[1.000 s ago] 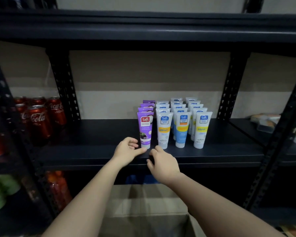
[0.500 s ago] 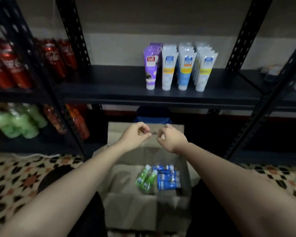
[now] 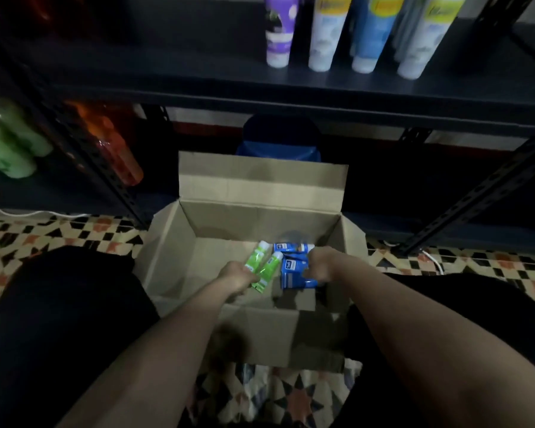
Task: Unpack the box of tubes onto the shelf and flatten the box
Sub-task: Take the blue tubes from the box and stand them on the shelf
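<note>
In the head view, no brand name can be read: the print on the tubes is too blurred, though the blue tubes [image 3: 294,271] in the box carry a small white label patch. The open cardboard box [image 3: 217,251] sits on the floor between the person's dark-clad knees, its far flap standing up. Inside it, toward the right, lie two green tubes [image 3: 261,265] with white caps and, just beside them, a small cluster of blue tubes. The left hand [image 3: 237,276] is down in the box with its fingers closed around the lower ends of the green tubes. The right hand [image 3: 320,264] is curled on the blue tubes, gripping them from the right side. Above, on the black metal shelf [image 3: 291,88], a purple tube [image 3: 278,29] stands cap-down beside a row of white and blue tubes [image 3: 365,32], with more rows behind. Under that shelf, directly behind the box, sits a dark blue container [image 3: 280,140]. To the left, on a lower level, stand orange bottles [image 3: 112,143] and green bottles [image 3: 7,146], blurred. A slanted perforated upright [image 3: 476,196] crosses at the right. The floor [image 3: 44,233] is tiled in a star pattern of black, cream and terracotta, and the lighting is dim.
</note>
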